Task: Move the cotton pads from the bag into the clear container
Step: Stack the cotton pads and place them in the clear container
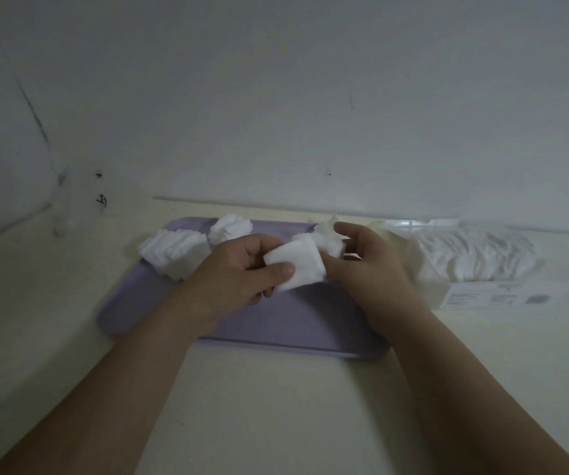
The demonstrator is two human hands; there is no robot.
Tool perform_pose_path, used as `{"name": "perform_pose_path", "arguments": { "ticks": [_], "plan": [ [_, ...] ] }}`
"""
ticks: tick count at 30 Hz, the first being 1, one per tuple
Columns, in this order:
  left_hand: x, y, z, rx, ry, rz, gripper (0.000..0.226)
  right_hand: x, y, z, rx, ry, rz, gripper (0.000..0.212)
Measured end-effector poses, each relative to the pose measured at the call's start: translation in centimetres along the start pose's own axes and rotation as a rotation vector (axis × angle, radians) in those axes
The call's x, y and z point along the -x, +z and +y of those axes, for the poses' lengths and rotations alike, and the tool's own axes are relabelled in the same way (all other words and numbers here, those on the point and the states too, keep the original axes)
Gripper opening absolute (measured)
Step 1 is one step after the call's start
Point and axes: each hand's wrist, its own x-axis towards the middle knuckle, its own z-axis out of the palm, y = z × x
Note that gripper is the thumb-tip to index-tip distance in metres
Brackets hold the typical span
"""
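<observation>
While my left hand pinched the stack of cotton pads, my right hand gripped its far end, likely squaring it over the tray.

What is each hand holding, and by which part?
The left hand holds a stack of cotton pads, its grip on the lower left corner. The right hand holds a looser clump from its right side.

A tray lies on the counter, with two cotton pad heaps on its far-left part. The bag lies to the tray's right and the clear container stands far left. Over the tray, the left hand and right hand hold cotton pads.
</observation>
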Motion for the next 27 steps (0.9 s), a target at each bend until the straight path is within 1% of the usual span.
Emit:
{"name": "perform_pose_path", "arguments": {
  "ticks": [2,4,6,8,11,15,17,19,21,23,25,27],
  "plan": [
    [0.0,0.1,-0.1,-0.082,0.044,0.017,0.011,0.1,0.0,-0.1,-0.003,-0.004,-0.058,0.069],
    [0.1,0.1,-0.2,-0.109,0.09,0.045,0.01,0.1,-0.1,0.1,0.002,-0.008,-0.102,0.067],
    [0.2,0.1,0.0,-0.123,0.108,0.034,0.011,0.2,-0.2,0.1,0.006,-0.013,-0.129,0.063],
    [0.3,-0.1,-0.1,-0.153,0.11,0.039,0.012,0.3,0.0,0.2,0.012,-0.016,-0.15,0.058],
    [0.2,-0.1,-0.4,-0.18,0.102,0.054,0.017,0.3,0.3,0.3,0.002,-0.011,-0.162,0.056],
    [0.0,-0.2,-0.5,-0.195,0.089,0.013,0.021,0.4,0.4,0.5,0.026,-0.014,-0.178,0.055],
    [-0.1,-0.2,-0.7,-0.205,0.084,0.018,0.028,0.3,0.6,0.5,0.02,-0.015,-0.178,0.055],
    [-0.3,-0.1,-1.0,-0.217,0.087,0.066,0.037,0.2,0.7,0.4,-0.012,-0.005,-0.194,0.057],
    [-0.4,-0.1,-1.3,-0.218,0.078,0.126,0.039,0.3,0.5,0.2,-0.053,0.013,-0.249,0.07],
    [-0.4,0.0,-1.2,-0.221,0.075,0.175,0.038,0.6,0.5,0.2,0.011,-0.008,-0.293,0.081],
    [-0.5,0.1,-1.0,-0.228,0.053,0.178,0.045,0.8,0.8,0.3,0.087,-0.044,-0.281,0.079],
    [-0.4,0.0,-0.8,-0.24,0.003,0.099,0.062,0.7,0.9,0.6,0.074,-0.058,-0.286,0.074]
  ]
}}
